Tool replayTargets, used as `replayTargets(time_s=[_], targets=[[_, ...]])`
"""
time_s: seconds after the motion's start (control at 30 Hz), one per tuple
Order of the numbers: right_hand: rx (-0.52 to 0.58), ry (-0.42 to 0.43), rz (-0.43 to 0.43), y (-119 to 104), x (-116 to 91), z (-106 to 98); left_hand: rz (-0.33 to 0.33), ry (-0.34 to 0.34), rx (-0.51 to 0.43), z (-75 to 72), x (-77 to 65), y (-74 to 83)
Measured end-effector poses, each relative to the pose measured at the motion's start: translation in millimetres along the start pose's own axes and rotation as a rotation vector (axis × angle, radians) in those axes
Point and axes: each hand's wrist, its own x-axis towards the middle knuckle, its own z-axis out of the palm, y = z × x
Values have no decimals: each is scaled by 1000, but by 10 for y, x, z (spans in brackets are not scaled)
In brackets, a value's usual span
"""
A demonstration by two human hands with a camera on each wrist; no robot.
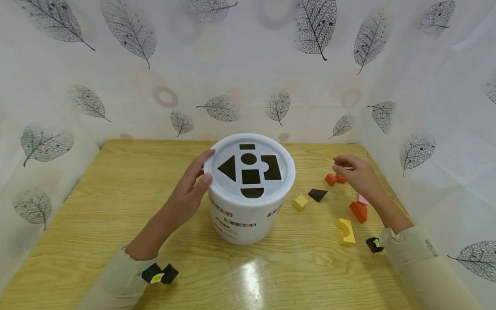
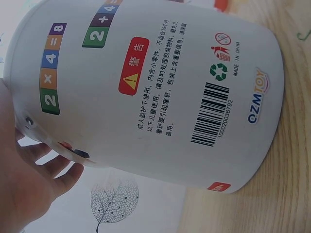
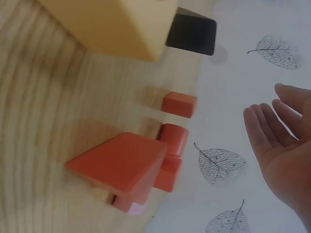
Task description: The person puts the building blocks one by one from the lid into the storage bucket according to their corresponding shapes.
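A white bucket [image 1: 248, 226] stands upright on the table, under a pale lid [image 1: 275, 189] with several shaped holes. My left hand [image 1: 185, 189] holds its left rim, thumb and index fingertip on the lid's edge. In the left wrist view, the other fingers [image 2: 58, 170] curl below the rim beside the handle. Over the blocks on the right, my right hand [image 1: 356, 174] is raised with nothing in it, fingers loosely bent. Nearest below it lie small red blocks [image 1: 330, 179]. The right wrist view shows a red cylinder [image 3: 173, 139] among them.
Between bucket and right hand lie a yellow cube [image 1: 300, 202] and a dark block [image 1: 317, 195]. Closer to the right forearm are a red triangular block [image 1: 359, 212], a pink block [image 1: 362, 199] and a yellow arch block [image 1: 346, 232]. Leaf-printed sheeting [image 1: 232, 64] surrounds the table.
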Motion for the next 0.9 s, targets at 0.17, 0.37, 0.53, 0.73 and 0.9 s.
replayTargets(time_s=[0.17, 0.37, 0.53, 0.73, 0.9], targets=[[-16, -6, 44, 210, 0, 94, 1, -2, -4, -4, 1, -12], [-8, -16, 72, 312, -20, 179, -3, -2, -6, -3, 4, -11], [-29, -25, 97, 366, -37, 241, -2, -6, -6, 1, 5, -11], [-67, -69, 124, 392, -45, 301, -2, -5, -12, -1, 3, -18], [-84, -81, 113, 405, -47, 332, -5, -10, -18, -2, 1, -21]])
